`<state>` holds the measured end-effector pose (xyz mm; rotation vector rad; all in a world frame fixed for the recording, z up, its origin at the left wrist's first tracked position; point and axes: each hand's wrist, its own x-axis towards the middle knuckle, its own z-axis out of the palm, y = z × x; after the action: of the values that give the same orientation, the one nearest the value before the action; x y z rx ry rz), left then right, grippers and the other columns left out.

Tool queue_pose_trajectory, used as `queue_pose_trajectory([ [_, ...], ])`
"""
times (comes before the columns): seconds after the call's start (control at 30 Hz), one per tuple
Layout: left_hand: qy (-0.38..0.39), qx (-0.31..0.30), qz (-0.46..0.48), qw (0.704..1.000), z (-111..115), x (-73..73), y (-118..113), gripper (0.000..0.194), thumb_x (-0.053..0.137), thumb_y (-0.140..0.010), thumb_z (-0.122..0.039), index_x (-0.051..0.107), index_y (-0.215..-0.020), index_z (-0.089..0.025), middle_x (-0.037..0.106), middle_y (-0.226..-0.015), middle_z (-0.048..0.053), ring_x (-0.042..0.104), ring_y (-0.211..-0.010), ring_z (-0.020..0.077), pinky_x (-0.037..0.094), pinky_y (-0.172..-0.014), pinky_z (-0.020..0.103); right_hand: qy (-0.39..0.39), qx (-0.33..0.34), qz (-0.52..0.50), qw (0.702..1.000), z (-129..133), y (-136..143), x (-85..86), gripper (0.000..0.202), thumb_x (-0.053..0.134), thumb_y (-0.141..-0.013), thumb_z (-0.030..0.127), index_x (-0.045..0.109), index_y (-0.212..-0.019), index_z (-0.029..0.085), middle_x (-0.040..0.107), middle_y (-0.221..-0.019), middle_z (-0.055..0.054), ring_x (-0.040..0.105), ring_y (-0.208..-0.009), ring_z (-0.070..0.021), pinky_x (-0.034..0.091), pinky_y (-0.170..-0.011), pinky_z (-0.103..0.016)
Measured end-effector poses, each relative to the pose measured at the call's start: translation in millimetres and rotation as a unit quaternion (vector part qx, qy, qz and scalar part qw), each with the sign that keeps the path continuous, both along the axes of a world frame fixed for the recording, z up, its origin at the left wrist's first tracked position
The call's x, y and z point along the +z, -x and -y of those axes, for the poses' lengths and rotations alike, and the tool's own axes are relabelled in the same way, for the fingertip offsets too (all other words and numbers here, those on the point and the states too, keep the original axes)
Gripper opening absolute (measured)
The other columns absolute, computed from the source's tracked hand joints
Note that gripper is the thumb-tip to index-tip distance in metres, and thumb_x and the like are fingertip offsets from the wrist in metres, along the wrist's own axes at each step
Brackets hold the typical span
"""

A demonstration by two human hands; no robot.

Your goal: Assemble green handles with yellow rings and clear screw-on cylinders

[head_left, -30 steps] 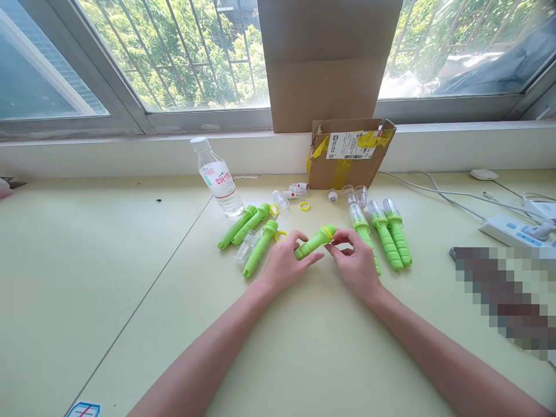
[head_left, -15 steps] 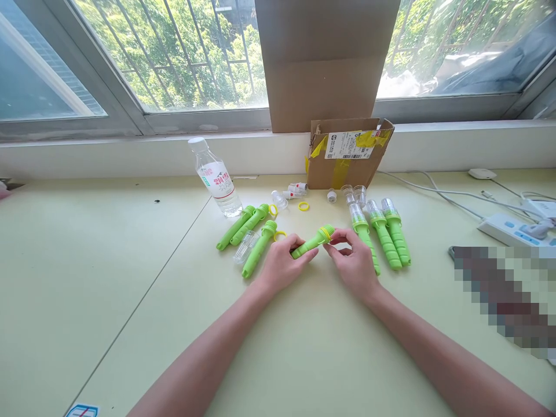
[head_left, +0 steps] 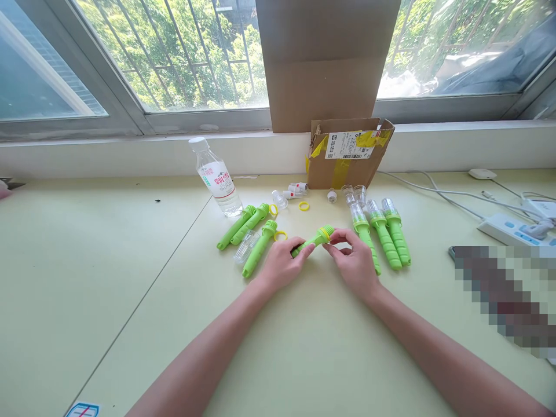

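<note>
My left hand [head_left: 284, 262] is wrapped around a green ribbed flashlight-like handle [head_left: 313, 238], its threaded end tilted up to the right. A yellow ring [head_left: 324, 233] sits around that threaded end. The fingertips of my right hand [head_left: 355, 262] pinch at the ring's edge; exactly what lies between them is partly hidden. Left of my hands lie three more green handles [head_left: 259, 250] without tops, beside clear ribbed covers [head_left: 246, 247]. To the right are three green handles with clear tops [head_left: 384, 238], the nearest partly behind my right hand.
Loose yellow rings [head_left: 303, 205], white pieces with red dots [head_left: 296, 190] and clear cups [head_left: 360, 195] lie farther back. A water bottle [head_left: 220, 184] stands back left, a cardboard box [head_left: 347, 153] against the sill. Cables and a power strip [head_left: 512, 230] are at right, near a pixelated object [head_left: 499, 301].
My left thumb has drawn back slightly along the handle. The right hand stays pinched at the threaded end, and the other parts have not moved.
</note>
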<state>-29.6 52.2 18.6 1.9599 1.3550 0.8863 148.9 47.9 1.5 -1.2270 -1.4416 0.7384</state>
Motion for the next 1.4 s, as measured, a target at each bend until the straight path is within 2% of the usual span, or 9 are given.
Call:
queue_pose_trajectory([
  [0.5, 0.058, -0.009, 0.033, 0.998, 1.5, 6.7, -0.3, 0.047, 0.043, -0.093, -0.050, 0.056, -0.061, -0.019, 0.053, -0.049, -0.002, 0.044, -0.044, 0.0106, 0.034, -0.047, 0.026, -0.012, 0.008, 0.001, 1.000, 0.4, 0.3, 1.4, 0.017, 0.063, -0.084, 0.038, 0.062, -0.089, 0.022, 0.067, -0.096, -0.006, 0.062, -0.078, -0.0195, 0.054, -0.058, -0.031],
  [0.57, 0.051, -0.008, 0.039, 0.998, 1.6, 6.6, -0.4, 0.043, 0.048, -0.091, -0.050, 0.058, -0.064, -0.019, 0.057, -0.053, -0.002, 0.045, -0.047, 0.0108, 0.034, -0.048, 0.025, -0.022, 0.006, 0.004, 1.000, 1.2, 1.1, 2.1, 0.017, 0.062, -0.084, 0.039, 0.061, -0.087, 0.022, 0.068, -0.098, -0.007, 0.062, -0.076, -0.0189, 0.055, -0.058, -0.032],
  [0.67, 0.037, 0.007, 0.045, 0.998, 2.3, 5.5, -1.2, 0.029, 0.063, -0.082, -0.048, 0.059, -0.080, -0.020, 0.058, -0.056, -0.004, 0.045, -0.049, 0.0106, 0.031, -0.048, 0.024, -0.036, -0.005, 0.003, 0.999, 1.9, 2.0, 2.2, 0.016, 0.062, -0.084, 0.038, 0.061, -0.087, 0.022, 0.068, -0.102, -0.007, 0.062, -0.075, -0.0182, 0.054, -0.058, -0.031],
  [0.73, 0.044, 0.022, 0.059, 0.997, 2.9, 4.7, -1.7, 0.030, 0.069, -0.078, -0.046, 0.056, -0.088, -0.021, 0.058, -0.055, -0.006, 0.043, -0.048, 0.0099, 0.030, -0.047, 0.023, -0.035, -0.005, 0.000, 0.999, 1.8, 2.2, 2.1, 0.015, 0.062, -0.084, 0.036, 0.061, -0.086, 0.022, 0.068, -0.101, -0.007, 0.063, -0.075, -0.0179, 0.054, -0.058, -0.031],
  [0.83, 0.055, 0.030, 0.082, 0.995, 2.9, 4.0, -1.7, 0.027, 0.069, -0.078, -0.043, 0.054, -0.085, -0.021, 0.061, -0.060, -0.005, 0.049, -0.050, 0.0106, 0.036, -0.049, 0.023, -0.025, -0.001, 0.003, 1.000, 1.3, 1.7, 2.6, 0.014, 0.063, -0.083, 0.035, 0.062, -0.087, 0.022, 0.068, -0.098, -0.006, 0.063, -0.078, -0.0184, 0.054, -0.058, -0.030],
  [1.0, 0.062, 0.028, 0.126, 0.990, 1.5, 3.5, -0.4, 0.025, 0.070, -0.077, -0.041, 0.059, -0.081, -0.019, 0.067, -0.077, 0.002, 0.063, -0.068, 0.0163, 0.047, -0.057, 0.025, -0.012, 0.019, 0.028, 0.999, 0.5, 0.0, 3.0, 0.013, 0.063, -0.081, 0.029, 0.060, -0.093, 0.023, 0.066, -0.106, -0.007, 0.064, -0.086, -0.0199, 0.056, -0.062, -0.031],
  [1.17, 0.103, 0.022, 0.149, 0.983, 1.6, 3.0, 0.1, 0.028, 0.070, -0.078, -0.045, 0.061, -0.082, -0.018, 0.066, -0.073, 0.001, 0.060, -0.055, 0.0135, 0.048, -0.051, 0.026, -0.012, 0.017, 0.036, 0.999, 0.2, -0.7, 1.9, 0.013, 0.061, -0.082, 0.029, 0.060, -0.094, 0.023, 0.067, -0.106, -0.007, 0.064, -0.084, -0.0203, 0.056, -0.063, -0.033],
  [1.4, 0.097, 0.011, 0.125, 0.987, 0.9, 4.1, 0.1, 0.030, 0.064, -0.082, -0.047, 0.066, -0.082, -0.017, 0.070, -0.077, 0.004, 0.064, -0.057, 0.0149, 0.049, -0.056, 0.027, -0.018, 0.012, 0.036, 0.999, -0.4, -0.6, 1.2, 0.014, 0.061, -0.084, 0.034, 0.062, -0.093, 0.023, 0.067, -0.099, -0.007, 0.064, -0.088, -0.0219, 0.055, -0.062, -0.033],
])
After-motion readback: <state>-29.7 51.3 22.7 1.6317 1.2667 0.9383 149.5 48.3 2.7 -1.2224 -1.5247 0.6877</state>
